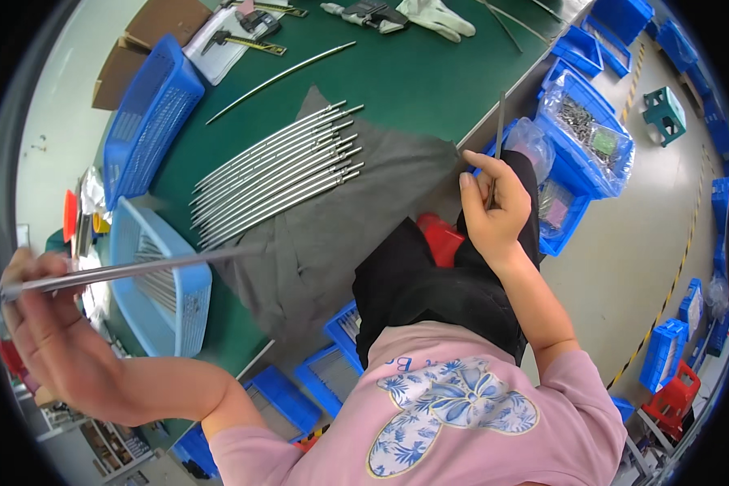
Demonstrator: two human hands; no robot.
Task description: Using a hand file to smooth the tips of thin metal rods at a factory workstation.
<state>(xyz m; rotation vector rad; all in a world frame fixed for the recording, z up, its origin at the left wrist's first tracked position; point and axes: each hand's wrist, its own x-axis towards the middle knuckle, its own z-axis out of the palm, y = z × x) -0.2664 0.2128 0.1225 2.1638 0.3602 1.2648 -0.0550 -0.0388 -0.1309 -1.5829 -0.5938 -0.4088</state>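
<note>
My left hand (61, 332) is raised at the far left, its fingers closed round one end of a long metal rod (138, 266). The rod is smeared by motion and points right, over a light blue basket. My right hand (498, 202), above my right thigh, grips a thin, flat metal tool (500, 121) that stands up past the fingers; its exact kind does not show. Several shiny metal rods (275, 170) lie side by side on a grey cloth (381, 186) in the middle of the table. One more rod (283, 79) lies apart, beyond them.
The light blue basket (194, 312) holds several rods; a darker blue basket (150, 113) stands behind it. Calipers (255, 44), a micrometer (364, 14) and a white glove (437, 18) lie at the green table's (429, 81) far side. Blue bins (571, 219) of small parts stand right.
</note>
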